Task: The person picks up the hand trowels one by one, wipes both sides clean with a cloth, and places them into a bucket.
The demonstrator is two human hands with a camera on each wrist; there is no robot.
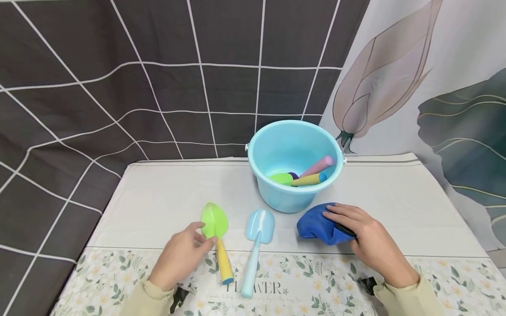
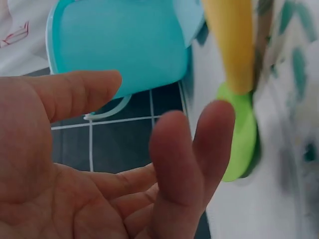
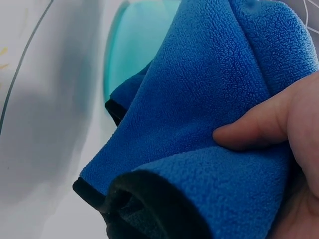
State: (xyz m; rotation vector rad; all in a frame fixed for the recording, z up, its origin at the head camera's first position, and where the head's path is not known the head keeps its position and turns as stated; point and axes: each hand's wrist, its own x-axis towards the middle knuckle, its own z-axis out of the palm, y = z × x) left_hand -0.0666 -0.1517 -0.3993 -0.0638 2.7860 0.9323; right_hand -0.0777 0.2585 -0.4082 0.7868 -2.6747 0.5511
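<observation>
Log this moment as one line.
left hand: near green-yellow shovel, not gripping | right hand: grips blue cloth | light-blue shovel: lies between hands | bucket: upright, pink handle inside

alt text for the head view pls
A right hand grips a black-edged blue cloth while the left hand is beside a yellow-handled green trowel. A light-blue shovel lies between the hands; behind, a light-blue bucket holds pink and yellow handles.
</observation>
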